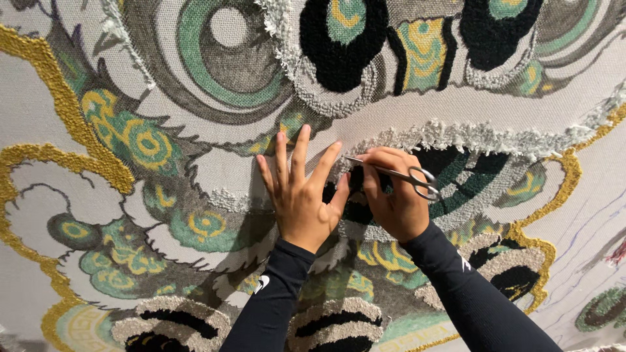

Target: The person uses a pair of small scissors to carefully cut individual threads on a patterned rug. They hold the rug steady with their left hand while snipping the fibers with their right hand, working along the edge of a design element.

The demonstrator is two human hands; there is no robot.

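Note:
A large tufted rug [163,117] on pale backing cloth fills the view, patterned in gold, green, grey and black yarn. My left hand [301,192] lies flat on the cloth at the middle, fingers spread and pointing up. Right beside it, my right hand [393,195] grips small metal scissors [405,176]. Their thin blades point left toward my left fingertips, near the fringe of pale grey pile [469,138]. Both arms wear black sleeves.
A thick gold yarn outline [62,98] curls down the left side. Black tufted patches [336,42] sit at the top. Bare cloth with drawn lines [590,225] shows at the right.

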